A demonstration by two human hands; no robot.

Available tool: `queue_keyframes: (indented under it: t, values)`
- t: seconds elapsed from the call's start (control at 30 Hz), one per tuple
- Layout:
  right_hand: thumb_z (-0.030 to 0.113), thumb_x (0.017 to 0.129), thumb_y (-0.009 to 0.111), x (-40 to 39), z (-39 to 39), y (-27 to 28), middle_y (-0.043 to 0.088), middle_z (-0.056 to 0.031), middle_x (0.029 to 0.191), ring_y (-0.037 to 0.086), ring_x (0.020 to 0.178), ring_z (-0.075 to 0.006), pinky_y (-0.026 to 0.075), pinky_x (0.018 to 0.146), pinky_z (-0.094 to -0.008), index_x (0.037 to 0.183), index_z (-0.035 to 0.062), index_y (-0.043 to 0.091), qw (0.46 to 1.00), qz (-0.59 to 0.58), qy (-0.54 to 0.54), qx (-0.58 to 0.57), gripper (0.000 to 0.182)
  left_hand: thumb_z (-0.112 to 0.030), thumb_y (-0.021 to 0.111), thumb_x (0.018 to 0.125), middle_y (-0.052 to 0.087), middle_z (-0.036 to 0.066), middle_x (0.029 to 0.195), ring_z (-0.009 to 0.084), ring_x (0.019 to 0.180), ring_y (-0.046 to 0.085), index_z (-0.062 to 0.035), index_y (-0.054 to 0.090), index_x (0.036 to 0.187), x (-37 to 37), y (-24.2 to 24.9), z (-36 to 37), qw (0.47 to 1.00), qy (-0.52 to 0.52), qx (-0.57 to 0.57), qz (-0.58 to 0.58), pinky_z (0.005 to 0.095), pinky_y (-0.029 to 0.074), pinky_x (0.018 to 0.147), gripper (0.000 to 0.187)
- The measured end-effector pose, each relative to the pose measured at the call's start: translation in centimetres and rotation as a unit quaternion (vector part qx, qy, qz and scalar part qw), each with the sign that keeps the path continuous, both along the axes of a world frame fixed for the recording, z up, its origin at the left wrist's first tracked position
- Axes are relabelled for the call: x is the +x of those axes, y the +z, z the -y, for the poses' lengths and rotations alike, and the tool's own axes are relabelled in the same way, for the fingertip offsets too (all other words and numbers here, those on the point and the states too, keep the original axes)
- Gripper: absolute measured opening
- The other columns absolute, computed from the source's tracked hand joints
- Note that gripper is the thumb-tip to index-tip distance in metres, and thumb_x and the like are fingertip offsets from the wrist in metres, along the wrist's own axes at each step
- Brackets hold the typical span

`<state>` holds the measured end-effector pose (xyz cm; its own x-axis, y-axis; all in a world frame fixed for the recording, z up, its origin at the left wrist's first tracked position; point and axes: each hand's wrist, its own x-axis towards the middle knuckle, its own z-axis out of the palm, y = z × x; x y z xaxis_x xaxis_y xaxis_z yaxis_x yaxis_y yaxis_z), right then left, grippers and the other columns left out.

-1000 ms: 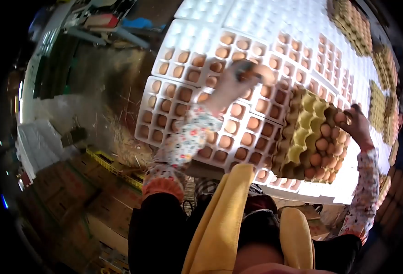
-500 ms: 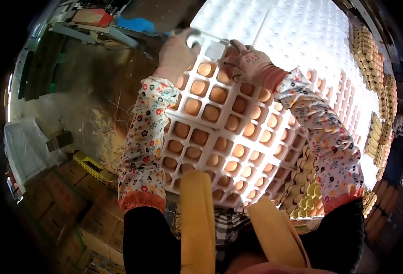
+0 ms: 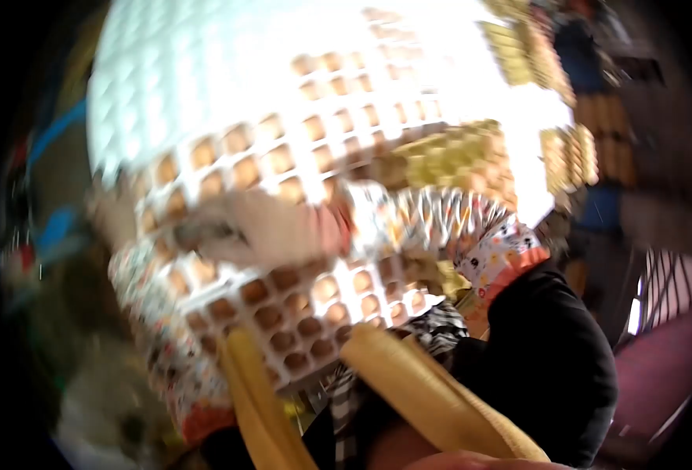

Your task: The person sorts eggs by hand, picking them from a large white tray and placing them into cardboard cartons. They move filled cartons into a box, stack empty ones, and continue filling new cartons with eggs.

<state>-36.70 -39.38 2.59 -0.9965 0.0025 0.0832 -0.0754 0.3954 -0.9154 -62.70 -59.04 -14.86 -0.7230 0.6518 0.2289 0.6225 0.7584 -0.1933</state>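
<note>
Far L, I'm seeing the left hand point(image 3: 113, 215) reaching along the outer edge of the white trays point(image 3: 205, 296), fingers smearing w/ motion, so I can't tell if they're spread or pinching smth. A floral sleeve point(image 3: 146, 313) is running down from it. Moving R, the eggs point(image 3: 328, 290) are sitting in square tray pockets, approx. one per pocket where I'm making them out; they're looking tan to lt. brown, washing out pale under the glare & going darker in shade. Any lettering's blurring too much for me to be reading brands or labels. The right hand point(image 3: 271, 229) is extending across the mid. of the trays, fingers pointing L toward the other hand; egg rows are showing just above & just below it. Its fingertips are blurring too, so can't tell whether it's pinching an egg or just hovering. R of the wrist, a salmon cuff point(image 3: 332, 229) is meeting a 2nd floral sleeve, bunching toward a black upper sleeve point(image 3: 549, 360). Beyond that forearm, a yellowish egg carton point(image 3: 451, 160) is resting near the trays, well R of both hands. Far R, more stacked cartons point(image 3: 569, 157) are standing past the bright glare.
</note>
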Motion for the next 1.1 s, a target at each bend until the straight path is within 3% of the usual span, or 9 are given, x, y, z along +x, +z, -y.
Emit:
queue_keyframes:
  t: [0.2,0.27,0.47,0.63,0.73,0.83,0.97,1.07,1.1]
  values:
    - [0.019,0.085,0.068,24.3,-14.4,8.4,0.066,-0.0125,0.104,0.063,0.096,-0.0220,0.050,0.086,-0.0331,0.114,0.0023,0.064,0.959,0.075,-0.237,0.134,0.033,-0.039,0.064,0.087,0.055,0.022,0.126,0.0370,0.112,0.053,-0.0113,0.053,0.130,8.8,8.2,-8.4,0.914,0.161,0.365,0.082,0.0426,0.043,0.095,0.053]
    - [0.015,0.085,0.067,30.0,-21.6,8.6,0.069,-0.0083,0.099,0.062,0.086,-0.0117,0.050,0.082,-0.0258,0.117,0.0000,0.063,0.871,0.137,-0.471,0.023,0.035,-0.019,0.064,0.090,0.055,0.017,0.125,0.0291,0.112,0.055,-0.0088,0.053,0.127,18.3,14.0,-15.9,0.844,-0.103,0.453,0.267,0.0387,0.045,0.095,0.041]
    - [0.027,0.084,0.066,32.2,-36.7,5.8,0.060,-0.0150,0.118,0.060,0.096,-0.0280,0.050,0.083,-0.0384,0.133,0.0097,0.050,0.925,0.168,-0.180,0.291,0.054,-0.021,0.067,0.081,0.061,0.023,0.109,0.0386,0.102,0.059,-0.0052,0.055,0.122,40.3,20.7,-36.2,0.751,-0.361,0.296,0.467,0.0441,0.048,0.089,0.046]
    - [0.024,0.086,0.062,31.7,-38.4,2.6,0.063,-0.0151,0.115,0.060,0.105,-0.0325,0.048,0.090,-0.0394,0.131,0.0103,0.053,0.940,0.115,-0.146,0.287,0.047,-0.022,0.056,0.082,0.064,0.019,0.103,0.0325,0.100,0.062,-0.0078,0.051,0.128,44.6,20.2,-43.3,0.886,-0.356,0.004,0.297,0.0423,0.049,0.085,0.048]
    - [0.016,0.082,0.062,33.5,-38.3,2.5,0.063,-0.0147,0.109,0.062,0.097,-0.0325,0.049,0.086,-0.0399,0.132,0.0090,0.050,0.949,0.015,-0.110,0.296,0.052,-0.026,0.061,0.085,0.064,0.014,0.104,0.0294,0.091,0.065,-0.0060,0.057,0.119,45.0,21.6,-40.5,0.863,-0.312,0.235,0.320,0.0387,0.053,0.077,0.040]
    - [0.018,0.089,0.059,35.9,-38.0,4.3,0.063,-0.0040,0.090,0.062,0.082,-0.0144,0.052,0.066,-0.0258,0.124,0.0046,0.056,0.948,0.066,-0.235,-0.205,0.038,-0.027,0.057,0.093,0.064,0.005,0.098,0.0174,0.081,0.064,-0.0069,0.063,0.107,43.5,22.4,-39.2,0.416,0.008,0.522,0.745,0.0269,0.054,0.058,0.026]
    - [0.037,0.093,0.056,37.4,-39.2,2.3,0.059,-0.0042,0.081,0.058,0.067,-0.0116,0.053,0.052,-0.0272,0.103,0.0039,0.060,0.859,0.020,-0.305,-0.410,0.035,-0.041,0.065,0.082,0.065,0.014,0.098,0.0252,0.094,0.063,0.0010,0.061,0.098,46.1,27.0,-37.0,0.886,-0.179,0.065,0.423,0.0337,0.050,0.083,0.046]
    - [0.036,0.084,0.066,38.1,-38.1,7.2,0.062,-0.0101,0.092,0.063,0.073,-0.0179,0.054,0.061,-0.0314,0.107,0.0017,0.058,0.977,0.169,-0.127,-0.012,0.042,-0.045,0.068,0.073,0.061,0.017,0.109,0.0294,0.104,0.060,-0.0012,0.061,0.103,47.7,24.1,-37.6,0.914,-0.265,-0.164,0.260,0.0386,0.048,0.088,0.054]
    - [0.029,0.080,0.066,38.1,-37.1,6.3,0.062,-0.0137,0.107,0.065,0.083,-0.0259,0.053,0.072,-0.0372,0.115,0.0040,0.056,0.984,-0.004,-0.079,0.160,0.044,-0.045,0.067,0.074,0.061,0.016,0.112,0.0296,0.106,0.059,-0.0008,0.061,0.106,47.6,23.8,-37.8,0.915,-0.247,-0.163,0.275,0.0388,0.046,0.092,0.055]
